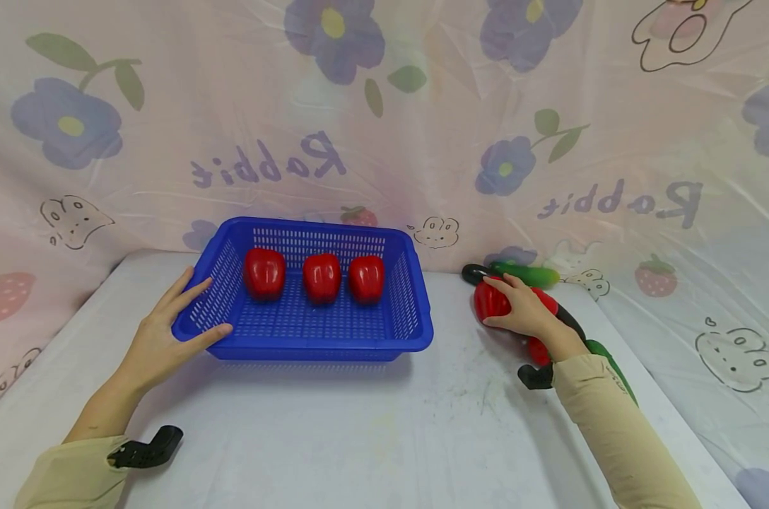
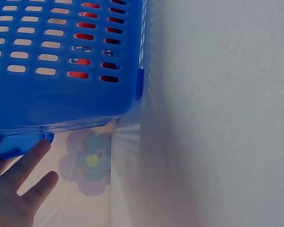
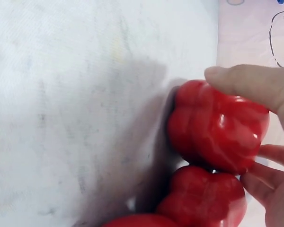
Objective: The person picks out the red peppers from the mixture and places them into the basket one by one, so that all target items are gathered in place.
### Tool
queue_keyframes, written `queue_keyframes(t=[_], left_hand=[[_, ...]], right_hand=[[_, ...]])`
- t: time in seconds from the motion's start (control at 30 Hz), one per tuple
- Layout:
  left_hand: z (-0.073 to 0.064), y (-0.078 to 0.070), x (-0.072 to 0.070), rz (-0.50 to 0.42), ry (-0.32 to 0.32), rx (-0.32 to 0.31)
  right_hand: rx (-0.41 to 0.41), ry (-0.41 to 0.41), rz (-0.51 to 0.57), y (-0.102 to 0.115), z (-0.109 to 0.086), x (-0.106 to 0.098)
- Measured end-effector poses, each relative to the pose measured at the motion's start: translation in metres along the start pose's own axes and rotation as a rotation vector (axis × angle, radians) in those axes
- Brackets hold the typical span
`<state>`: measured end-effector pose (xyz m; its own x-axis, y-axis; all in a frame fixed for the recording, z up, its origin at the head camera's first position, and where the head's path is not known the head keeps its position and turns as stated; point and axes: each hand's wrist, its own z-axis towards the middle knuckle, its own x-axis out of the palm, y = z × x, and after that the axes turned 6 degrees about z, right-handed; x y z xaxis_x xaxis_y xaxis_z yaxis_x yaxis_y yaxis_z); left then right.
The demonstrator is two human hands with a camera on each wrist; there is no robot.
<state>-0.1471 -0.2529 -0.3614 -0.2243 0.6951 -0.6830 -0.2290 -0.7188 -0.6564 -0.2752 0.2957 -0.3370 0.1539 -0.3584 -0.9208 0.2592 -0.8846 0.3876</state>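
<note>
Head view: right hand (image 1: 526,309) has a half-spread grip round a glossy red bell pepper (image 1: 490,302) on the white surface (image 1: 333,431), left hand (image 1: 167,338) splayed at the blue plastic basket (image 1: 321,345); best squeeze evenly, clearing the neighbouring red pepper (image 3: 206,198).

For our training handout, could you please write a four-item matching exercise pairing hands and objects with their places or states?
1. Left hand
2. Right hand
3. Blue basket
4. Green vegetable with yellowish tip

A. Contains three red peppers
B. Just beyond the right hand
C. Spread at the basket's left end
D. Grips a red pepper outside the basket

Pairs: 1-C; 2-D; 3-A; 4-B
</note>
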Motion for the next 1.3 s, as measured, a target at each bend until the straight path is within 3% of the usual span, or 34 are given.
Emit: queue_keyframes(t=[0.57,0.9,1.3], left_hand=[[0.001,-0.001,0.0,0.004,0.0,-0.001],[0.0,-0.001,0.001,0.003,-0.003,0.003],[0.0,0.0,0.0,0.004,-0.005,0.005]], right_hand=[[-0.077,-0.064,-0.09,0.004,0.0,0.004],[-0.092,-0.08,-0.018,0.007,0.0,0.008],[-0.143,-0.117,-0.038,0.003,0.001,0.013]])
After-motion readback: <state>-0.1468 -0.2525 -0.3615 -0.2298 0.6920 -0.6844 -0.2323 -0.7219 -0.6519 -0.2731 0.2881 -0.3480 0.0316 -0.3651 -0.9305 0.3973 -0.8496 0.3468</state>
